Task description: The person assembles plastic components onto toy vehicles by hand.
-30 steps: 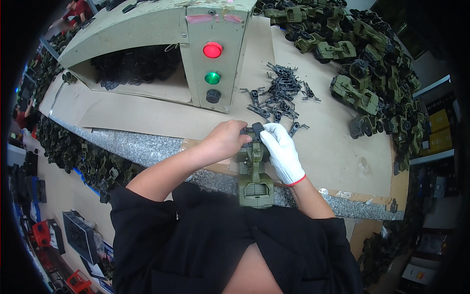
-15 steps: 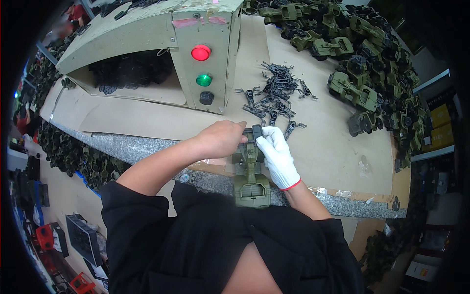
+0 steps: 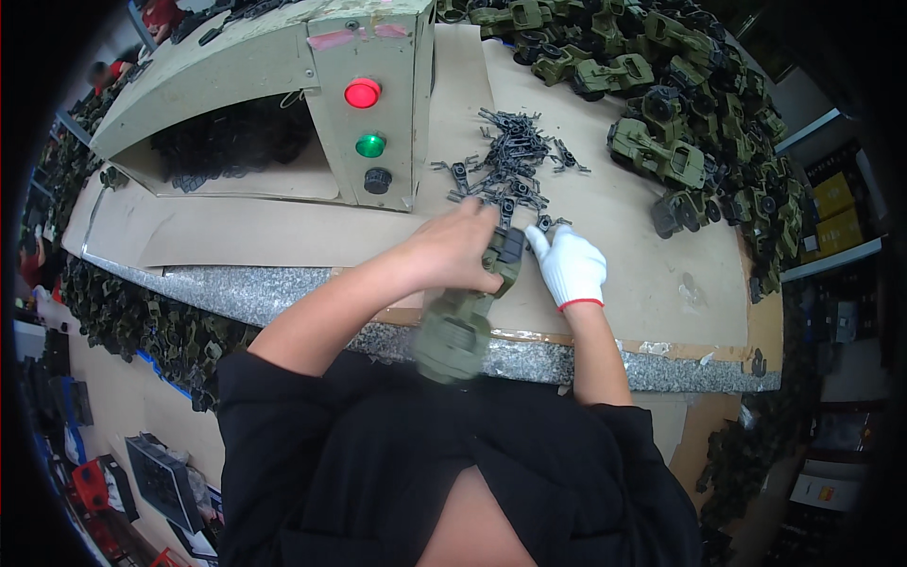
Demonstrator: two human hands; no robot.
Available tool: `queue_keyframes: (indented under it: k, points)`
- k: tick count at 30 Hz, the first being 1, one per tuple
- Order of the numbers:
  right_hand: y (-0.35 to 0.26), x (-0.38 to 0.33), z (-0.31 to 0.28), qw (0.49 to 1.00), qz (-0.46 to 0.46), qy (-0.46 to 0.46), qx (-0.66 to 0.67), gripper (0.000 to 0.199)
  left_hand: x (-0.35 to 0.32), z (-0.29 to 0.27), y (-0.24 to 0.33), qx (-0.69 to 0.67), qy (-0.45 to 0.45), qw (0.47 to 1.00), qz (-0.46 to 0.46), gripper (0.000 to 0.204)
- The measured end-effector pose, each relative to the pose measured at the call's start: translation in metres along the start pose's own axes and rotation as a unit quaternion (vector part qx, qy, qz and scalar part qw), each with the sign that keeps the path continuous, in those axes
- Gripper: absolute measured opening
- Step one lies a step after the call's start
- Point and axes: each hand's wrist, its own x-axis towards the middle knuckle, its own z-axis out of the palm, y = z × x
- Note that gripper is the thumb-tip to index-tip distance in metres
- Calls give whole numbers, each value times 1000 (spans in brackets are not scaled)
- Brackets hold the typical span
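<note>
Drawn off the olive plastic toy truck [image 3: 452, 338], the white knit-gloved right hand [image 3: 576, 268] is now at a spiky heap of dark, forked plastic parts [image 3: 515, 151], thumb and forefinger by the nearest piece; whether they grip it, I cannot tell. Clamped in the bare left hand [image 3: 458, 249], the boxy truck has tilted, its blurred lower end swung leftward over the speckled grey table edge [image 3: 534, 356].

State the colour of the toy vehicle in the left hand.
The toy vehicle is mostly olive green, shown best in the head view.
</note>
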Motion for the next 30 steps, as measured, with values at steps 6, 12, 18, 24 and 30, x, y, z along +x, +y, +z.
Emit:
queue_keyframes:
  k: [6, 12, 18, 24, 30]
  points:
    - [21, 8, 10, 998, -4, 65, -10, 32, 9, 1, -11, 19, -128, 968, 213, 85]
    - [55, -6, -41, 908, -43, -14, 417, 24, -78, -3, -33, -9, 148, 982, 114, 94]
    - [3, -16, -76, 831, -119, -227, 493, 26, -104, 32, -59, -175, 173, 968, 37, 86]
    - [-4, -10, -77, 861, -143, -265, 410, 25, -94, 39, -66, -217, 192, 955, 67, 77]
    - [-14, -11, -77, 882, -83, -265, 380, 24, -96, 43, -71, -231, 232, 942, 69, 75]
